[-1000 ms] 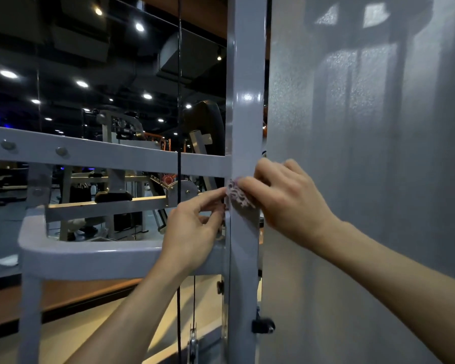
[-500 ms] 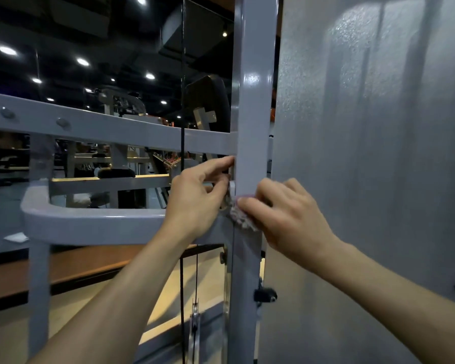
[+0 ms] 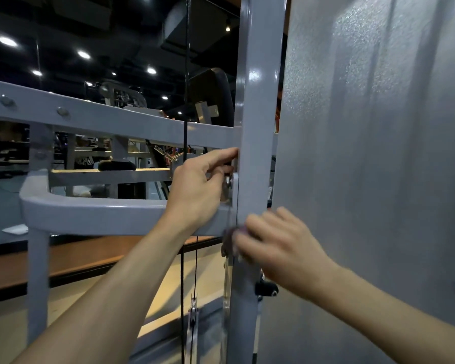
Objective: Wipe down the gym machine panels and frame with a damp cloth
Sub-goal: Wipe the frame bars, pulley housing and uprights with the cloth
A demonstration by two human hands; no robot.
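A grey upright post (image 3: 258,106) of the gym machine frame runs down the middle. To its right stands a wide grey textured panel (image 3: 378,153). My right hand (image 3: 276,245), blurred by motion, holds a small crumpled cloth (image 3: 229,241) against the post's left edge, below the lower crossbar joint. My left hand (image 3: 200,187) rests on the joint where the lower crossbar (image 3: 95,214) meets the post, its fingertips touching the post by a bolt.
An upper crossbar (image 3: 116,119) with rivets spans the left. Black cables (image 3: 185,74) hang just left of the post, ending at a pulley (image 3: 193,313). A black knob (image 3: 267,288) sticks out of the post below my right hand. Other gym machines stand behind.
My right hand has slid the cloth down the post from the crossbar joint to below it. My left hand has stayed at the joint, its fingers now higher on the post.
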